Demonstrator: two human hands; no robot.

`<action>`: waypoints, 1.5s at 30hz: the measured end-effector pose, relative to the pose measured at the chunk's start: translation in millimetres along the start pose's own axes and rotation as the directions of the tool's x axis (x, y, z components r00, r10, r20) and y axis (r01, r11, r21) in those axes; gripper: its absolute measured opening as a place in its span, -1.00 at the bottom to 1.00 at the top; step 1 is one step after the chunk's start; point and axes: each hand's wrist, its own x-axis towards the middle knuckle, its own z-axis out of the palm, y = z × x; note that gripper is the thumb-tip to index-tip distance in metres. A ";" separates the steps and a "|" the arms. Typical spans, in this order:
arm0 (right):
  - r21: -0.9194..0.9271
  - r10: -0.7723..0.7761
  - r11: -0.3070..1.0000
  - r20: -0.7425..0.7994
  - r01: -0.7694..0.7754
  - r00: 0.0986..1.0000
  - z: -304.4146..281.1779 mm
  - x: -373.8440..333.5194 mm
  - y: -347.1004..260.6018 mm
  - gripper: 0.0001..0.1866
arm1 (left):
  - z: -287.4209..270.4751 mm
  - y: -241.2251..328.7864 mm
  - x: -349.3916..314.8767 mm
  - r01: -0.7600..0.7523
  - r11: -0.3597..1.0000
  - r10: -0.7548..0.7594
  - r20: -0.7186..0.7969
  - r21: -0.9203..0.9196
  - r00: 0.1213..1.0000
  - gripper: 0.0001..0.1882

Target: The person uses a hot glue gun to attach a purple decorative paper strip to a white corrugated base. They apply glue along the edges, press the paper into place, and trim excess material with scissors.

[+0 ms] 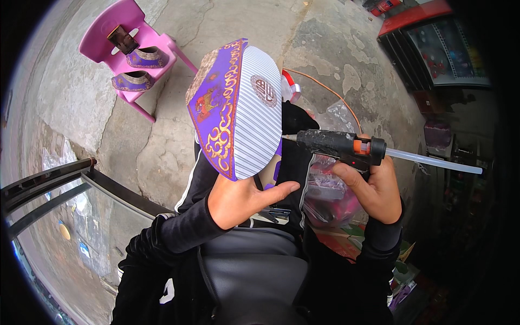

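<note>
My left hand [242,197] supports a paper shoe [219,108] from its near end; the thumb sticks out to the right, and the other fingers are hidden behind the shoe. Its side is purple with gold scrollwork, and the striped white sole [261,116] with a round brown emblem faces up. Wrapped around the handle of a black hot glue gun [330,145] is my right hand [374,189]. The gun's nozzle points left, close to the sole's right edge. A translucent glue stick [433,161] juts from the gun's back end.
On a pink plastic chair [116,51] at the far left sit two purple shoes [134,81] and a dark box [122,39]. Plastic bags [330,197] lie right of my legs, near an orange cord [330,89]. A glass-topped frame [92,216] stands left, a red-topped cabinet [433,46] far right.
</note>
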 end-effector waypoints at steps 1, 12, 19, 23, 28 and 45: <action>0.001 -0.006 1.000 -0.001 0.006 1.000 0.5 0.4 0.5 -0.70 | -0.3 0.1 0.0 0.004 1.000 -0.004 0.006 -0.001 1.000 -0.33; 0.009 -0.031 0.999 -0.016 0.031 0.999 2.5 3.0 1.3 -0.68 | 1.1 -1.9 1.1 -0.034 0.999 0.034 -0.028 -0.013 0.999 -0.32; 0.037 0.029 0.999 0.011 -0.030 1.000 1.3 3.4 -0.3 -0.66 | 0.6 -1.0 0.7 -0.032 0.999 0.031 -0.016 -0.016 0.999 -0.32; -0.037 -0.035 0.999 -0.009 0.034 0.999 1.7 4.0 -1.0 -0.66 | 1.0 -1.6 1.3 -0.045 0.999 0.045 -0.028 -0.008 0.999 -0.32; -0.046 -0.013 0.999 0.016 0.014 1.000 -0.3 2.4 -1.9 -0.67 | 1.2 -1.8 1.7 -0.042 0.999 0.041 -0.033 -0.014 0.999 -0.31; -0.073 -0.070 0.995 0.018 0.071 0.997 -0.6 -2.9 -0.6 -0.70 | -0.5 -0.4 -0.5 0.020 1.000 -0.019 0.054 -0.007 0.998 -0.24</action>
